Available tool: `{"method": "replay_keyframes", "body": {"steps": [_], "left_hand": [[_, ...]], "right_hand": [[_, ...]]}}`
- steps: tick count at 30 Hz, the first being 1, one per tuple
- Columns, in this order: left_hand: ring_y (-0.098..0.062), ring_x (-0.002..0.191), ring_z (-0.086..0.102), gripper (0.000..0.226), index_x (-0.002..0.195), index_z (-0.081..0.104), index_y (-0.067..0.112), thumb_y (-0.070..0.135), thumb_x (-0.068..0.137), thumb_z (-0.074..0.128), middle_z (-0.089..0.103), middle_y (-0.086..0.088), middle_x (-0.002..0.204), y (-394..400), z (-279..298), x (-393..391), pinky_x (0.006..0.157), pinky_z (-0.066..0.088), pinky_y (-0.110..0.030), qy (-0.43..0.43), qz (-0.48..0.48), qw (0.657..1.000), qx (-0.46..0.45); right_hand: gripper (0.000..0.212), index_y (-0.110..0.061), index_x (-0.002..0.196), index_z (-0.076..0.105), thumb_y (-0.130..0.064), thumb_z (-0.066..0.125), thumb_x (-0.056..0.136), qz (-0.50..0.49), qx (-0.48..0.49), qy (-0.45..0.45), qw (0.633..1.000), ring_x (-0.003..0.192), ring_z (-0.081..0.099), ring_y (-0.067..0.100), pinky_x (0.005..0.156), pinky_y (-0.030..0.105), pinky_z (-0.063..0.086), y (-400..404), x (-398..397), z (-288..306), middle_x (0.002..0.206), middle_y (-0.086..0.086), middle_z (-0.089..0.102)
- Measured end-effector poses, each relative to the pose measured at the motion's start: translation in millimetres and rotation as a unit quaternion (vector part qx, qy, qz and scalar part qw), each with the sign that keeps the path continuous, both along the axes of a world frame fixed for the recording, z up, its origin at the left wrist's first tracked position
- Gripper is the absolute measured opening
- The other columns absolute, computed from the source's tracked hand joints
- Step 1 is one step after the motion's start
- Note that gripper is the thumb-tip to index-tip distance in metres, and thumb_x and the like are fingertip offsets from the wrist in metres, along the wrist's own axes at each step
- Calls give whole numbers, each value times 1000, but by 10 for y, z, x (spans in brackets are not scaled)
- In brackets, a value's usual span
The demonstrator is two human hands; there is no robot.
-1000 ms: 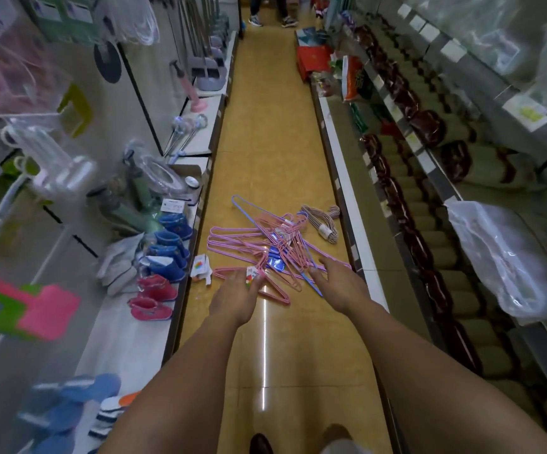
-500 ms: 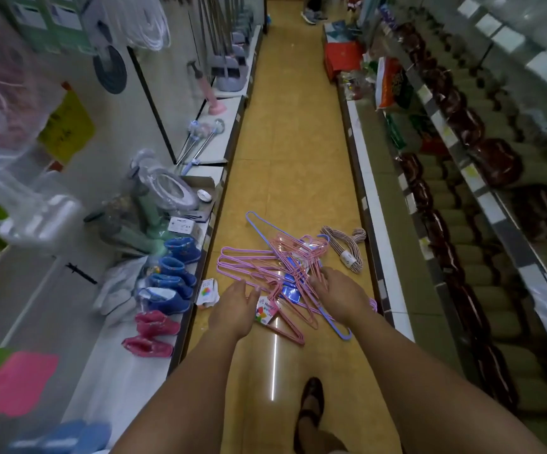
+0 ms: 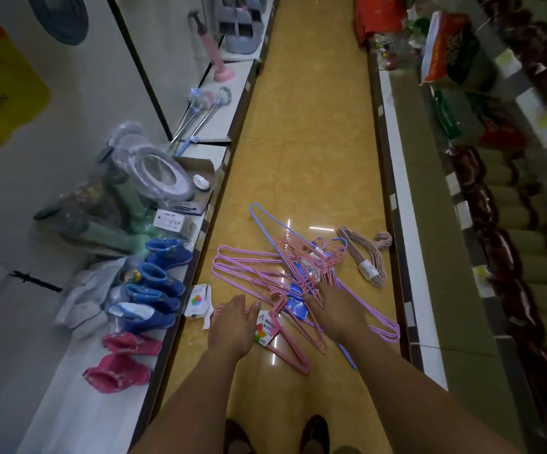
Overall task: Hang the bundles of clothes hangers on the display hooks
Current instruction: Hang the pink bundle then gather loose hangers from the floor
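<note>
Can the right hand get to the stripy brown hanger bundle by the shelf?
Probably yes. The brown bundle lies alone on the bare floor, just beyond the right hand, which rests on the pink hangers. Nothing covers it or blocks the way.

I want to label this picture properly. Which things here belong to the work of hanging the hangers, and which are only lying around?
Belong to the job:
- pink hanger bundles on the floor
- beige hanger bundle
- left hand, open above the pile
- right hand, reaching into the pile

Only lying about:
- blue boots
- pink boots
- loose paper label
- plunger
</note>
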State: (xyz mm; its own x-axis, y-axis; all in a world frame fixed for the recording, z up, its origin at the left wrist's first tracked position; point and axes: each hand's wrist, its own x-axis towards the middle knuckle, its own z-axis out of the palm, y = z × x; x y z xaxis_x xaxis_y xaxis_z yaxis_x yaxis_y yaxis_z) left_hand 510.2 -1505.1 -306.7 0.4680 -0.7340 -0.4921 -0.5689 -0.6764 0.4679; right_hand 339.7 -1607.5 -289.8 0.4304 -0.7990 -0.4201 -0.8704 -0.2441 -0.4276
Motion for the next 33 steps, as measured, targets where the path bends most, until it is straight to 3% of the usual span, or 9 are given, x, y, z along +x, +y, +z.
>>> {"method": "replay_keyframes", "body": {"steps": [6,15,19,24,29,33], "left_hand": [[-23,136,38,58,146,31,14,49,100,27,36,-6,151,-329,-1262,304,109,33,-37,15,-4,1000,26],[-24,139,34,58,146,32,13,48,100,28,35,-6,152,-571,-3085,567,109,31,-37,12,-17,998,60],[-24,136,38,56,145,34,13,47,100,29,39,-8,149,-634,-3808,606,107,34,-38,7,-24,998,63],[-23,128,45,51,140,40,14,45,100,32,47,-7,141,-725,-4464,597,101,42,-38,0,-29,998,58],[-25,138,31,52,149,26,17,31,100,39,27,-6,154,-796,-4942,599,110,33,-41,-13,-75,994,73],[-29,138,32,64,151,18,21,18,95,49,8,-3,159,-799,-5223,555,107,39,-44,27,-61,994,83]], "right_hand": [[51,-17,142,41,-46,37,100,2,20,-3,1000,126,49,20,98,30,38,-331,289,-1165,140,2,51],[52,-16,143,39,-47,34,101,9,63,42,997,128,46,25,100,33,38,-516,491,-3161,143,5,47],[54,-13,143,38,-46,36,101,7,90,40,995,128,45,27,104,40,38,-517,524,-3906,144,9,46],[51,-14,142,38,-45,36,101,15,83,63,994,128,46,27,102,38,39,-548,520,-4566,143,7,46],[45,-14,135,42,-38,44,97,16,125,82,989,121,51,28,91,33,41,-489,530,-5072,136,10,51],[51,-12,139,40,-42,42,98,13,159,104,982,127,47,26,98,31,38,-410,556,-5365,142,9,47]]}}
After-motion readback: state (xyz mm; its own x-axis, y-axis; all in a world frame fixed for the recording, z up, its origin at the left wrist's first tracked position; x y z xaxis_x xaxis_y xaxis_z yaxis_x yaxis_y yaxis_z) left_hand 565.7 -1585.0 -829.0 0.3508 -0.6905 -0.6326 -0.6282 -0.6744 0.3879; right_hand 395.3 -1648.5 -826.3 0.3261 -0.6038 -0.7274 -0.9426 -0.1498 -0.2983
